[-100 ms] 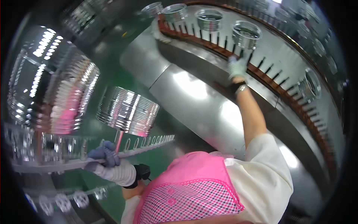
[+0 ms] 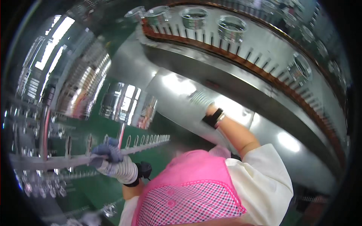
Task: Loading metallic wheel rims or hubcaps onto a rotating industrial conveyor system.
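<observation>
My left hand (image 2: 117,162), in a white glove with bluish-grey fingers, is wrapped round a pale rail (image 2: 151,146) lined with upright loop-shaped clips. Just beyond it, a shiny ribbed clear piece (image 2: 126,103) stands on a pinkish stem from the rail. A larger shiny round piece (image 2: 81,81) rises farther left on another stem. My right hand (image 2: 201,98), in a pale glove with a dark wristband, hangs in front of the conveyor's metal side (image 2: 179,83). Motion smears its fingers, and no held object can be made out.
A curved conveyor with a brown edge (image 2: 241,60) and a row of dark pegs runs along the far right. Clear round containers (image 2: 232,28) stand spaced along it. Lower rack rails with small glittering clips (image 2: 45,184) lie at left over a green floor (image 2: 90,192).
My right hand has drawn back from the conveyor's pegged edge, down and to the left. My left hand keeps its grip on the rail. The whole view has shifted slightly.
</observation>
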Demonstrator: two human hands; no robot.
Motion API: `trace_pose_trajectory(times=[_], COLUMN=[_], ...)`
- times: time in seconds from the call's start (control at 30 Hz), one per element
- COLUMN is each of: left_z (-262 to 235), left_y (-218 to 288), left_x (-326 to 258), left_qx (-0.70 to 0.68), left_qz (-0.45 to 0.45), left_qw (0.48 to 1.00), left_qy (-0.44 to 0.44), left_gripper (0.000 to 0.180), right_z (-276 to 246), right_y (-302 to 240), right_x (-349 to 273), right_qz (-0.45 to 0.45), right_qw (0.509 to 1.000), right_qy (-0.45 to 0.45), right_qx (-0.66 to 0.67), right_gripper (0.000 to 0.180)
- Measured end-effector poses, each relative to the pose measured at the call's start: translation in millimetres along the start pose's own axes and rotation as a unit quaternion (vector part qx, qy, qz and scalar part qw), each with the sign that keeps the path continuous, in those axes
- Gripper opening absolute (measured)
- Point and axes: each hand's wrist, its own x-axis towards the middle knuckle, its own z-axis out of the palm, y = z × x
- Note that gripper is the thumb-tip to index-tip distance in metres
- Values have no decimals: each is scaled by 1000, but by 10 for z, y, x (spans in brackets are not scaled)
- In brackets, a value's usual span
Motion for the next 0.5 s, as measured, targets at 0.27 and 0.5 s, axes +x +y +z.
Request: trace_pose_trajectory(times=[0.27,0.5], left_z=[159,637], left_y=[-348,-360], left_x=[-248,-958], left_qx=[14,-46], left_qz=[-119,-127], left_qw=[988,975], left_qy=[-98,-177], left_gripper=[47,44], right_z=[-960,-1029], right_y=[-2141,-1654], right_x=[-948,-1407], right_qz=[71,139], right_qw=[503,389], right_qy=[-58,68], right_qx=[859,908], right_gripper=[32,18])
